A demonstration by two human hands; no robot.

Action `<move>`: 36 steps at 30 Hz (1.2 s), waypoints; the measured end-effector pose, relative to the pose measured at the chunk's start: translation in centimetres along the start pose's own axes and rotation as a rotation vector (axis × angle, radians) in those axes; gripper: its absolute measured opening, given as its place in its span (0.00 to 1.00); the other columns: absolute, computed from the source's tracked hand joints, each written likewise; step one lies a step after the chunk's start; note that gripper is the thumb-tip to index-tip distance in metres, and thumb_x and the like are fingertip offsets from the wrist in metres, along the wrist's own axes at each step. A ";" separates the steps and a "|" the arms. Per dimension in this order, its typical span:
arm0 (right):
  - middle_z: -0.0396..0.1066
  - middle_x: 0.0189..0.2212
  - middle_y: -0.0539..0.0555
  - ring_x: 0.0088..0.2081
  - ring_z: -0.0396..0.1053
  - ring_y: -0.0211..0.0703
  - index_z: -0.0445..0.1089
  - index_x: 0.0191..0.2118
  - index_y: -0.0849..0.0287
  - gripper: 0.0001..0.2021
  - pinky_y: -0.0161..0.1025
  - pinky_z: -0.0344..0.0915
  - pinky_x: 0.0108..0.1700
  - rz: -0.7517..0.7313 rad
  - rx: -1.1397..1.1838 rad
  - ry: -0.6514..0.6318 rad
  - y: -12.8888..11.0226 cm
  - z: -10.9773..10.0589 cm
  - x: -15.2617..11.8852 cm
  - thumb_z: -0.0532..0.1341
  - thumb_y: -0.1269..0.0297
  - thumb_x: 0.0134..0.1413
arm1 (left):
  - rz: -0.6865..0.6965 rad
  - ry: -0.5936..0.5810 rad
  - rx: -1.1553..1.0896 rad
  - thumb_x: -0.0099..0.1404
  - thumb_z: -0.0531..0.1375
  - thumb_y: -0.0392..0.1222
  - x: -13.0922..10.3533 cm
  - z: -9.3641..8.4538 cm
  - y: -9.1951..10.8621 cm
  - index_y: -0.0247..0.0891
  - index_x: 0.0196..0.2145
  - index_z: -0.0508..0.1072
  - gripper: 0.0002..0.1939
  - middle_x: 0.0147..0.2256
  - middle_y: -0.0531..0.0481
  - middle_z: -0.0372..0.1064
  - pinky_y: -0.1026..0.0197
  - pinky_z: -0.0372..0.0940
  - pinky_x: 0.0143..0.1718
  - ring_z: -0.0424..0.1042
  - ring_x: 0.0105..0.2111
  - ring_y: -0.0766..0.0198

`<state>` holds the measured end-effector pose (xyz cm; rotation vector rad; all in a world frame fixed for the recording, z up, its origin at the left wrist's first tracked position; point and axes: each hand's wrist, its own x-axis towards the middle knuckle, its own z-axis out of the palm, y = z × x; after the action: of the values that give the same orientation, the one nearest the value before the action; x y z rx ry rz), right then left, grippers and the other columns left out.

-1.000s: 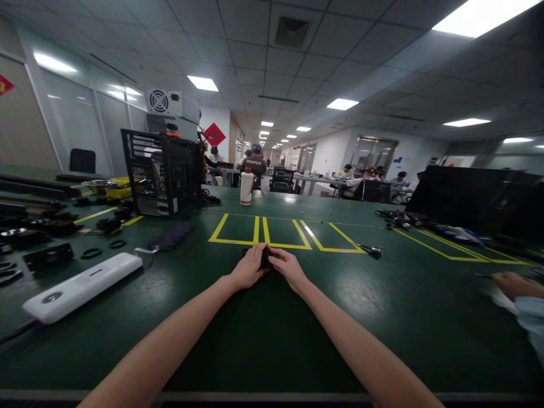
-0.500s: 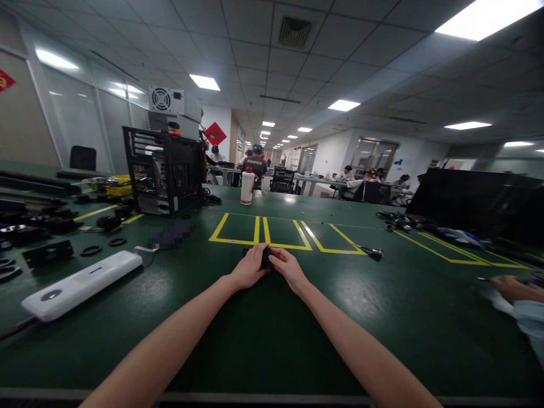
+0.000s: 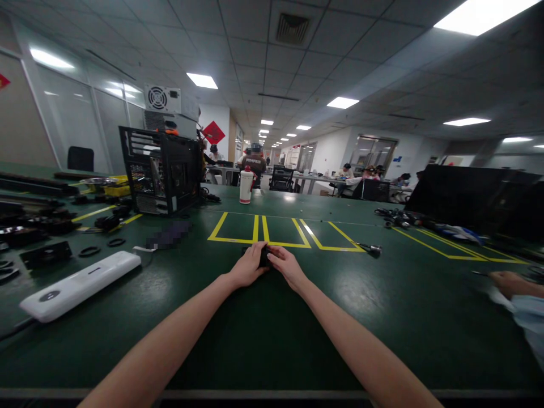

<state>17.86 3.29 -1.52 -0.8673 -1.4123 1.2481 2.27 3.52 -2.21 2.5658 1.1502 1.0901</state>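
Observation:
A small black part (image 3: 264, 258) sits between my two hands, low over the green table (image 3: 272, 334); the fingers cover most of it, so its kind cannot be made out. My left hand (image 3: 248, 266) grips it from the left, fingers bent over its top. From the right, my right hand (image 3: 287, 264) pinches its near side with thumb and fingertips. Just beyond the hands run yellow tape outlines (image 3: 260, 231) on the tabletop. A screwdriver-like metal tool (image 3: 372, 249) lies to the right of them.
On the left lie a white power strip (image 3: 80, 286), black rings (image 3: 89, 251) and several dark parts. Behind them stands an open computer case (image 3: 164, 173). A white cup (image 3: 245, 186) is farther back. At the right edge shows another person's hand (image 3: 512, 283), near cables and dark panels.
Both hands stay on the black part in almost the same pose. The whole view has shifted slightly; nothing was visibly picked up or let go.

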 end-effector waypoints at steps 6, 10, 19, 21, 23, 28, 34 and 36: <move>0.68 0.43 0.54 0.44 0.65 0.43 0.67 0.44 0.57 0.20 0.43 0.60 0.47 0.019 -0.028 -0.010 0.4 -0.3 0.2 0.62 0.61 0.41 | -0.025 -0.021 -0.012 0.54 0.59 0.37 -0.1 -0.5 0.5 0.38 0.54 0.48 0.33 0.53 0.41 0.51 0.49 0.53 0.53 0.54 0.53 0.53; 0.68 0.43 0.54 0.44 0.65 0.43 0.66 0.45 0.57 0.20 0.43 0.60 0.47 0.019 -0.038 -0.031 0.4 -0.4 0.2 0.61 0.60 0.42 | -0.038 -0.031 -0.026 0.54 0.59 0.36 -0.2 -0.8 0.8 0.39 0.54 0.48 0.33 0.53 0.41 0.51 0.49 0.53 0.53 0.55 0.53 0.54; 0.68 0.43 0.54 0.44 0.65 0.44 0.66 0.45 0.57 0.21 0.44 0.59 0.47 0.033 -0.026 -0.022 0.2 -0.3 0.1 0.62 0.60 0.41 | -0.037 -0.023 -0.036 0.54 0.59 0.37 -0.2 -0.7 0.7 0.40 0.54 0.48 0.33 0.53 0.42 0.51 0.46 0.54 0.52 0.54 0.53 0.53; 0.68 0.43 0.55 0.44 0.65 0.43 0.66 0.45 0.57 0.21 0.44 0.59 0.48 0.027 -0.023 -0.023 0.2 -0.3 0.1 0.62 0.60 0.41 | -0.036 -0.020 -0.038 0.54 0.59 0.36 -0.1 -0.7 0.7 0.39 0.54 0.48 0.33 0.53 0.41 0.51 0.47 0.54 0.52 0.54 0.53 0.53; 0.68 0.43 0.55 0.44 0.65 0.43 0.66 0.45 0.58 0.21 0.43 0.59 0.48 0.017 -0.024 -0.023 0.3 -0.3 0.2 0.62 0.60 0.41 | -0.034 -0.020 -0.040 0.54 0.59 0.36 -0.1 -0.7 0.8 0.39 0.54 0.48 0.33 0.53 0.41 0.51 0.47 0.53 0.53 0.54 0.53 0.53; 0.68 0.42 0.55 0.42 0.65 0.43 0.67 0.44 0.58 0.21 0.44 0.59 0.47 -0.004 -0.033 -0.025 0.6 -0.4 0.3 0.62 0.59 0.41 | -0.031 -0.021 -0.028 0.53 0.59 0.35 -0.1 -0.8 1.0 0.37 0.53 0.49 0.32 0.52 0.40 0.52 0.48 0.52 0.54 0.54 0.53 0.53; 0.68 0.42 0.55 0.43 0.65 0.43 0.67 0.44 0.57 0.21 0.43 0.60 0.46 0.029 -0.032 -0.004 0.3 -0.3 0.2 0.62 0.59 0.40 | -0.038 -0.031 -0.018 0.54 0.59 0.36 -0.1 -0.9 1.1 0.39 0.54 0.47 0.33 0.53 0.42 0.51 0.47 0.53 0.53 0.55 0.53 0.53; 0.68 0.42 0.55 0.43 0.65 0.43 0.67 0.44 0.57 0.21 0.43 0.60 0.46 0.040 -0.033 -0.007 0.1 -0.3 0.1 0.62 0.60 0.40 | -0.039 -0.030 -0.017 0.54 0.59 0.37 -0.2 -0.9 1.0 0.40 0.54 0.48 0.33 0.53 0.42 0.51 0.47 0.53 0.53 0.55 0.53 0.52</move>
<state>18.07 3.47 -1.64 -0.9187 -1.4308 1.2619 2.20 2.51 -1.24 2.5266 1.1737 1.0448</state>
